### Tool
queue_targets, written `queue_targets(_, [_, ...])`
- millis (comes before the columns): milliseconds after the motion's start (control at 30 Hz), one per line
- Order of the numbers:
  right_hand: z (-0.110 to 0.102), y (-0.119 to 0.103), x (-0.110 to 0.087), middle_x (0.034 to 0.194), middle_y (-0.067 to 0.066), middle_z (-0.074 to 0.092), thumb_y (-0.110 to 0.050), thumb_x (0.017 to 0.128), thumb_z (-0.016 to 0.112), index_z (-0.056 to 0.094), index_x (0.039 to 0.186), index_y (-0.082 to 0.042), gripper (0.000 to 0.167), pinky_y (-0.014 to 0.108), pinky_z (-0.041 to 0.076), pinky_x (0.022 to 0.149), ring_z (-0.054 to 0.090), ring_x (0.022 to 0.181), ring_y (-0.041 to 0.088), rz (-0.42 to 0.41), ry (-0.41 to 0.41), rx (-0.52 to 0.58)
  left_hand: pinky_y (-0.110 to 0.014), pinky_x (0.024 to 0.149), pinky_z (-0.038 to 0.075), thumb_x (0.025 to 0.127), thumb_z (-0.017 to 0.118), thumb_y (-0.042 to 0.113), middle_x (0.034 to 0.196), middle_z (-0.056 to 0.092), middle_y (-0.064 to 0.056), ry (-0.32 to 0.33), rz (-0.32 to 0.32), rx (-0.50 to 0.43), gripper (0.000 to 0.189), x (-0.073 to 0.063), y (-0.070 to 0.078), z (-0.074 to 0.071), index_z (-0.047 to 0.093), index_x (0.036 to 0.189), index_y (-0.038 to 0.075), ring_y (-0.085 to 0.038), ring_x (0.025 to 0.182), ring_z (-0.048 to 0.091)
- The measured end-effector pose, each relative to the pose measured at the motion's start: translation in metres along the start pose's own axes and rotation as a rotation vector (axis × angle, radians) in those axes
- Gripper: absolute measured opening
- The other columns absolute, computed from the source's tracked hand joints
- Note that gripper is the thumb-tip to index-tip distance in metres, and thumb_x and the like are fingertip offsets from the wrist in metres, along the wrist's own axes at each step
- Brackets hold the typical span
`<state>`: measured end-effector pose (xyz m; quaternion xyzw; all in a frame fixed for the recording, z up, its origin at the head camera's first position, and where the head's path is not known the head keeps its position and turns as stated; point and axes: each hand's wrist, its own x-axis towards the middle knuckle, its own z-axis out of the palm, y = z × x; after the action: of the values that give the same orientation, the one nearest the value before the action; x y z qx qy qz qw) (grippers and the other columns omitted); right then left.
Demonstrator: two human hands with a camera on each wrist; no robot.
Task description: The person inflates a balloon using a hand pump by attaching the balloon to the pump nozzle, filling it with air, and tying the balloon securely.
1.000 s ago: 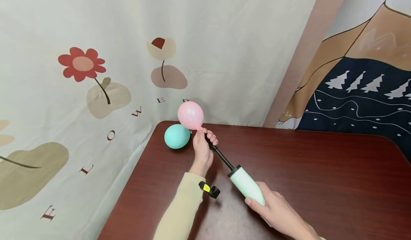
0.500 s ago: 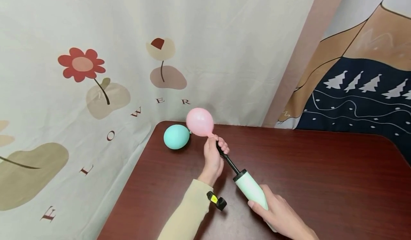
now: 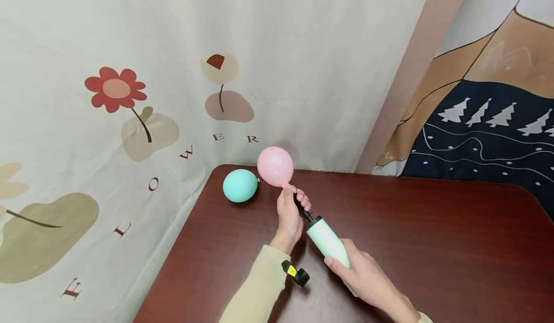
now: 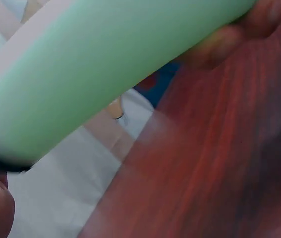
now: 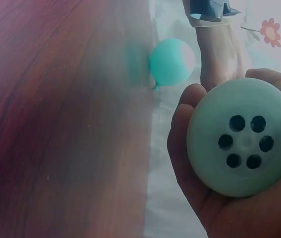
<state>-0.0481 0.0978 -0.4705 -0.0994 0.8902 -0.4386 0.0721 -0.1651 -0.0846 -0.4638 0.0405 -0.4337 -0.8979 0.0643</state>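
A hand balloon pump with a pale green barrel (image 3: 327, 242) slants across the middle of the head view. My right hand (image 3: 368, 275) grips the barrel near its lower end; the right wrist view shows the round end cap (image 5: 248, 139) with several holes, fingers wrapped round it. My left hand (image 3: 291, 215) holds the black nozzle end and the neck of a pink balloon (image 3: 275, 166). That balloon is round and inflated, above the left fingers. Only a short piece of the black rod shows between the left hand and the barrel. In the left wrist view the barrel (image 4: 95, 69) fills the upper part.
A tied turquoise balloon (image 3: 240, 185) lies on the dark red wooden table (image 3: 411, 246) near its far left corner. A pale curtain (image 3: 311, 73) with printed flowers hangs behind and to the left. A black wrist camera (image 3: 298, 275) sticks out from the left sleeve.
The pink balloon has grown and moved right with my left hand. My right hand has pushed the barrel up towards the left hand, so less of the black rod shows.
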Motion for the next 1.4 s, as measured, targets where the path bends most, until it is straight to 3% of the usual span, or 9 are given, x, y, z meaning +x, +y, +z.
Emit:
queue_targets(333, [-0.016,0.009,-0.026,0.109,-0.005,0.064,-0.053,0.094,0.072,0.056,0.136,-0.016,0.058,0.033,0.049,0.071,0.058,0.086,0.010,0.085,-0.159,-0.057,-0.017,0.050,0.037,0.111,0.037,0.013,0.070,0.042,0.001,0.073,0.072,-0.065,0.027,0.023,0.038,-0.014,0.043,0.084,0.012,-0.008,0.056,0.040])
queue_targets(500, [-0.021,0.019,-0.033,0.107,-0.002,0.064,-0.049,0.094,0.073,0.055,0.136,-0.012,0.059,0.032,0.048,0.067,0.057,0.083,0.010,0.064,-0.182,-0.087,-0.017,0.050,0.036,0.111,0.036,0.014,0.071,0.041,0.001,0.083,0.112,-0.083,0.027,0.027,0.048,-0.018,0.042,0.085,0.013,-0.009,0.057,0.039])
queue_targets(667, [-0.017,0.019,-0.028,0.104,-0.003,0.063,-0.053,0.094,0.071,0.055,0.134,-0.012,0.059,0.033,0.049,0.069,0.057,0.083,0.010,0.072,-0.177,-0.087,-0.017,0.050,0.037,0.108,0.034,0.007,0.070,0.042,0.001,0.044,0.105,-0.068,0.025,0.020,0.037,-0.011,0.043,0.085,0.012,-0.008,0.056,0.040])
queue_targets(1000, [-0.006,0.002,-0.003,0.091,-0.009,0.063,-0.042,0.097,0.073,0.059,0.131,-0.014,0.047,0.028,0.049,0.065,0.057,0.075,0.003,-0.095,0.063,-0.081,-0.018,0.052,0.038,0.107,0.037,0.012,0.071,0.043,0.003,-0.114,0.056,0.000,0.027,-0.008,0.002,0.012,0.045,0.082,0.013,-0.008,0.059,0.042])
queue_targets(1200, [-0.003,0.000,-0.002,0.090,-0.009,0.063,-0.042,0.096,0.074,0.060,0.130,-0.016,0.045,0.028,0.048,0.065,0.055,0.074,0.003,-0.091,0.076,-0.041,-0.018,0.051,0.039,0.110,0.037,0.015,0.071,0.043,0.002,-0.067,0.028,0.011,0.029,-0.014,-0.002,0.011,0.045,0.083,0.013,-0.008,0.057,0.042])
queue_targets(1400, [-0.001,0.002,-0.009,0.097,-0.008,0.065,-0.044,0.097,0.073,0.059,0.133,-0.016,0.048,0.028,0.049,0.068,0.057,0.078,0.003,-0.053,0.018,-0.007,-0.017,0.051,0.038,0.109,0.035,0.011,0.070,0.043,0.002,-0.041,0.026,-0.057,0.028,-0.007,0.011,0.004,0.045,0.083,0.013,-0.008,0.057,0.042])
